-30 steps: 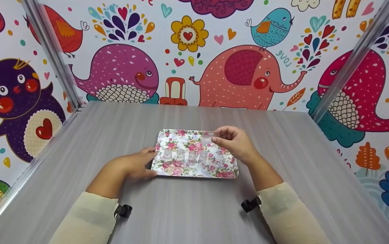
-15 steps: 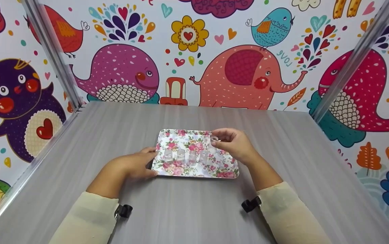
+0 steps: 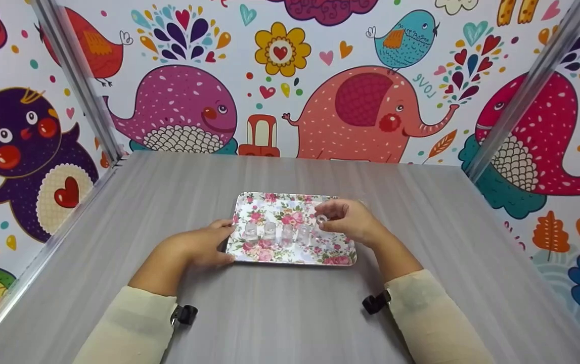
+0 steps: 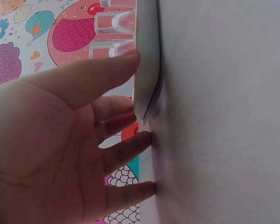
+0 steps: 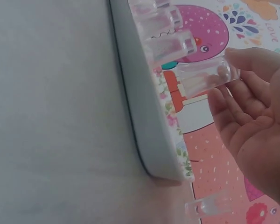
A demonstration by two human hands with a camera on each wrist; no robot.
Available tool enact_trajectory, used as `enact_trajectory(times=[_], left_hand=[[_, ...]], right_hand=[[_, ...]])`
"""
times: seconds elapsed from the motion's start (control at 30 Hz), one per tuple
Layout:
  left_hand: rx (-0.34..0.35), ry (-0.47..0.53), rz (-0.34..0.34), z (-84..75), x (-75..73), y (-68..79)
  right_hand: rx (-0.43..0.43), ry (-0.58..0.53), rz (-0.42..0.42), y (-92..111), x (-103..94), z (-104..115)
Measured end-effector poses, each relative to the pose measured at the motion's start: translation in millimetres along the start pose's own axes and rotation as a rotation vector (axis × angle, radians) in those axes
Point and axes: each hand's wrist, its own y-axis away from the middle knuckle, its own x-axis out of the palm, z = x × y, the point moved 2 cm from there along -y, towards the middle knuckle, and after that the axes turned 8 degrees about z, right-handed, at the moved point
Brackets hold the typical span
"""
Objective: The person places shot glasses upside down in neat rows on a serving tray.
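A floral tray (image 3: 274, 208) lies on the table. Several small clear bottles (image 3: 269, 232) stand on it in a row, upright and narrower at the top. At the row's right end, my right hand (image 3: 353, 220) pinches another clear bottle (image 5: 203, 77) near its neck with thumb and fingertips. That bottle is roughly upright over the tray; whether its base touches cannot be told. My left hand (image 3: 201, 246) is at the tray's left edge. Its thumb (image 4: 119, 70) touches the rim, while the other fingers extend past the edge towards the table.
One more clear object (image 5: 207, 205) shows beyond the tray's end in the right wrist view, partly blurred. The grey table (image 3: 290, 313) meets cartoon-printed walls (image 3: 269, 177) at the back and sides. Metal posts (image 3: 80, 76) stand at the corners.
My right hand has moved a little towards me with the clear bottle, from near the tray's back edge to beside the row. The left hand and the tray have stayed put.
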Motion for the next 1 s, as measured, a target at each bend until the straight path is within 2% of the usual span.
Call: enact_trajectory(times=[0.3, 0.43, 0.6, 0.83, 1.0], left_hand=[[0.023, -0.02, 0.006, -1.1, -0.1, 0.1], [0.021, -0.015, 0.008, -1.3, -0.4, 0.7], [0.017, -0.016, 0.009, -1.0, -0.2, 0.7], [0.01, -0.01, 0.004, 1.1, 0.2, -0.4], [0.005, -0.007, 0.004, 1.5, 0.6, -1.4]], right_hand=[[0.052, 0.061, 0.087, -2, 4.0, -9], [0.046, 0.039, 0.07, -1, 1.1, -9], [0.037, -0.02, -0.051, 0, -8.9, -9], [0.122, -0.026, -0.237, 4, -32.1, -14], [0.099, -0.088, -0.355, 7, -52.0, -21]])
